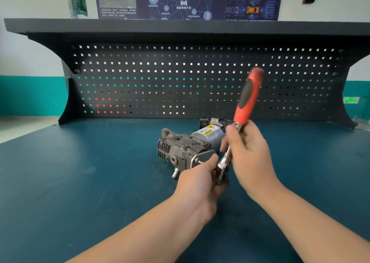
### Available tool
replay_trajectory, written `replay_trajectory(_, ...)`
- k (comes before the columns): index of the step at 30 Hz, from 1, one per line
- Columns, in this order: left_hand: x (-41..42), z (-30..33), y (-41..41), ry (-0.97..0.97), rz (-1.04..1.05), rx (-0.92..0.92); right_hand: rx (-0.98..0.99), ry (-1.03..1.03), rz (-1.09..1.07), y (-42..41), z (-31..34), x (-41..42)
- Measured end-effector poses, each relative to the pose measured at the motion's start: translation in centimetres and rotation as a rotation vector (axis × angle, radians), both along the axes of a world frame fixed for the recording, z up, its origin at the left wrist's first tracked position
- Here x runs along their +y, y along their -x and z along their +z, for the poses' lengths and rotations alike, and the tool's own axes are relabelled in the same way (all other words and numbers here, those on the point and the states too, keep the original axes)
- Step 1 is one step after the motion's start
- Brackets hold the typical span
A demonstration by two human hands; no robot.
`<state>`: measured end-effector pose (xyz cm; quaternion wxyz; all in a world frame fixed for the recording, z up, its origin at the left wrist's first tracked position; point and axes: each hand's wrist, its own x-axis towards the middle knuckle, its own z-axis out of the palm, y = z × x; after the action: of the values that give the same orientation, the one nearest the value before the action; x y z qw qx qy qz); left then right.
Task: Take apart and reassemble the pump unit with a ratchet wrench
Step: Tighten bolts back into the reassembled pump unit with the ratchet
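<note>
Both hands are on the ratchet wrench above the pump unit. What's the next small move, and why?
Probably lower the ratchet wrench head onto a bolt on the pump unit. The right hand grips its metal shank, handle pointing up and away; the left hand holds the head end, in front of the unit rather than seated on a fastener. Which bolt is hidden.

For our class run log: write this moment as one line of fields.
right hand: holds ratchet wrench shaft, handle up | left hand: at wrench head, grip unclear | pump unit: lying on bench
</note>
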<state>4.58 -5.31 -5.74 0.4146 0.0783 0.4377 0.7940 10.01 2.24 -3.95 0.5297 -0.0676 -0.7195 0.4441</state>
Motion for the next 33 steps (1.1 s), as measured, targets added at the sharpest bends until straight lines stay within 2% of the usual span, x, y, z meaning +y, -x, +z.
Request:
replay_trajectory(2, -0.1, -0.1, 0.0, -0.008, -0.052, 0.01, -0.028, -0.365, 0.015, -0.5, -0.3, -0.7)
replay_trajectory(3, -0.1, -0.1, 0.1, -0.009, -0.068, 0.007, -0.047, -0.452, 0.012, -0.6, -0.5, -0.9)
replay_trajectory(5, -0.1, -0.1, 0.1, -0.004, -0.05, -0.007, -0.042, -0.393, -0.016, -0.4, -0.6, -0.8)
replay_trajectory(7, 0.0, -0.1, 0.2, 0.002, -0.006, -0.012, -0.038, -0.07, -0.084, 0.1, -0.3, 0.0)
replay_trajectory(9, 0.1, -0.1, 0.1, 0.018, 0.01, 0.002, -0.078, 0.466, -0.081, 0.8, -0.3, 1.2)
replay_trajectory(11, 0.1, 0.0, 0.1, 0.02, 0.011, 0.002, -0.065, 0.989, 0.041, 1.2, -0.6, 1.8)
replay_trajectory(12, 0.0, 0.0, 0.1, 0.018, 0.017, -0.005, -0.039, 1.137, 0.086, 1.4, -0.8, 1.8)
replay_trajectory(13, 0.1, 0.1, 0.1, 0.02, 0.029, -0.009, -0.027, 1.188, 0.105, 1.4, -0.9, 1.7)
replay_trajectory(14, 0.1, 0.0, 0.1, 0.023, 0.042, -0.006, -0.024, 1.15, 0.106, 1.5, -0.9, 1.7)
replay_trajectory(16, 0.2, -0.1, 0.1, 0.025, 0.059, 0.024, -0.004, 0.865, 0.066, 1.4, -0.7, 1.4)
replay_trajectory(20, 0.1, -0.3, 0.1, 0.02, 0.037, 0.035, -0.047, -0.046, -0.008, -0.1, 0.0, 0.1)
replay_trajectory(21, 0.2, -0.3, 0.2, 0.024, 0.03, 0.03, -0.063, -0.177, 0.021, -0.2, 0.0, -0.1)
replay_trajectory(23, 0.2, -0.4, 0.3, 0.036, 0.02, 0.025, -0.082, -0.228, 0.027, -0.2, 0.0, -0.1)
replay_trajectory(25, 0.2, -0.4, 0.4, 0.044, 0.025, 0.018, -0.099, -0.019, -0.033, 0.2, 0.1, 0.6)
replay_trajectory(27, 0.2, -0.3, 0.4, 0.055, 0.028, 0.027, -0.126, 0.47, -0.013, 0.7, 0.0, 1.7)
replay_trajectory(29, 0.3, -0.3, 0.5, 0.067, 0.03, 0.035, -0.127, 0.985, 0.095, 1.0, -0.5, 2.4)
replay_trajectory(30, 0.3, -0.3, 0.5, 0.068, 0.032, 0.03, -0.102, 1.139, 0.143, 1.1, -0.7, 2.5)
replay_trajectory(31, 0.3, -0.2, 0.5, 0.065, 0.037, 0.019, -0.077, 1.206, 0.173, 1.2, -0.8, 2.5)
replay_trajectory(33, 0.4, -0.2, 0.4, 0.054, 0.053, 0.005, -0.043, 1.088, 0.19, 1.4, -0.7, 2.5)
